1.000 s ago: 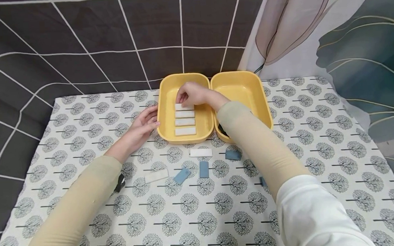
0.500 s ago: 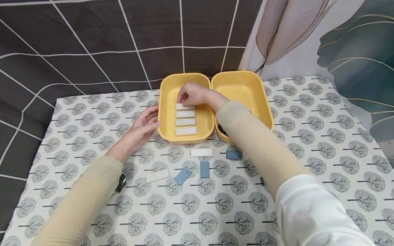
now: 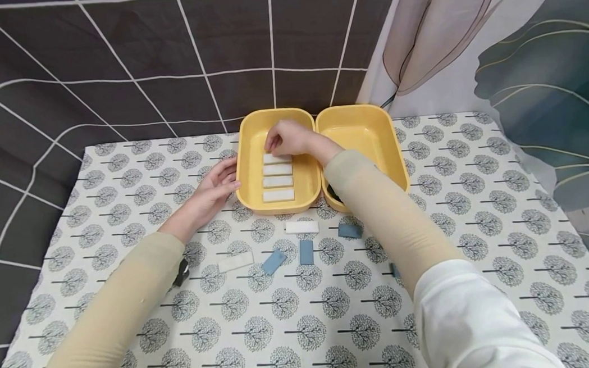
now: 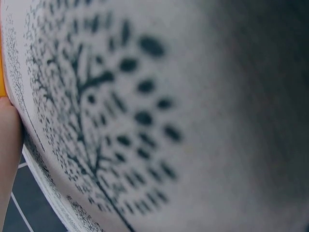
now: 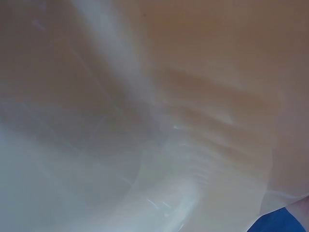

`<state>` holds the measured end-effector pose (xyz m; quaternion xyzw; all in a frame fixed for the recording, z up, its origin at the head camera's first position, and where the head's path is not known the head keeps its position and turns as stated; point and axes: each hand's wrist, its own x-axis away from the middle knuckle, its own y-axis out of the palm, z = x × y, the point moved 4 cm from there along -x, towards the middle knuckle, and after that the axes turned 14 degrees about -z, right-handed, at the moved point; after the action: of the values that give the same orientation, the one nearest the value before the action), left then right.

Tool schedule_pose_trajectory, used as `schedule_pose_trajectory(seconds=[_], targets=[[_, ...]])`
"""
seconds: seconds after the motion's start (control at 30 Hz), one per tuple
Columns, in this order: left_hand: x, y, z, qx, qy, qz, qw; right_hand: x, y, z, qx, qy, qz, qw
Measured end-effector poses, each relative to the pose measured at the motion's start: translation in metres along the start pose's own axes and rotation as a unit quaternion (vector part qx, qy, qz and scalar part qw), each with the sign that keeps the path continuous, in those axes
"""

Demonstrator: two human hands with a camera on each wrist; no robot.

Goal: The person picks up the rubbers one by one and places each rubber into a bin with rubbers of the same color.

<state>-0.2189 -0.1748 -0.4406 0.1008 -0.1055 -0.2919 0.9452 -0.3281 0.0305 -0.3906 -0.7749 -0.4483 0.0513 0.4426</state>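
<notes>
In the head view, two yellow trays stand side by side. Inside the left tray (image 3: 251,195) lies a column of white rectangular tiles, one of them the front tile (image 3: 278,195). My right hand (image 3: 291,137) reaches into it from the right, bent fingers pinching the rearmost white tile (image 3: 279,159); the fingertips are partly hidden. Against the tray's left wall, my left hand (image 3: 214,189) rests with its fingers extended along the outside and its thumb at the rim. The left wrist view holds mostly tablecloth; the right wrist view is a blurred pale surface.
The right tray (image 3: 361,118) has something dark inside, partly covered by my right forearm. In front lie white tiles (image 3: 301,227) (image 3: 235,262) and blue tiles (image 3: 306,252) (image 3: 274,262) (image 3: 350,231). A small black object (image 3: 181,274) sits beside my left forearm. A dark gridded curtain (image 3: 235,47) hangs behind.
</notes>
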Motion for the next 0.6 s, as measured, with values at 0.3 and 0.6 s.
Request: schedule_pose_trajectory(seconds=[0.3, 0.6], targets=[[0.000, 0.001, 0.001, 0.001, 0.000, 0.001, 1.0000, 0.004, -0.006, -0.002, -0.010, -0.005, 0.048, 0.9988], [-0.001, 0.002, 0.001, -0.003, -0.009, -0.004, 1.0000, 0.016, -0.017, -0.020, -0.012, -0.022, 0.060, 0.9979]])
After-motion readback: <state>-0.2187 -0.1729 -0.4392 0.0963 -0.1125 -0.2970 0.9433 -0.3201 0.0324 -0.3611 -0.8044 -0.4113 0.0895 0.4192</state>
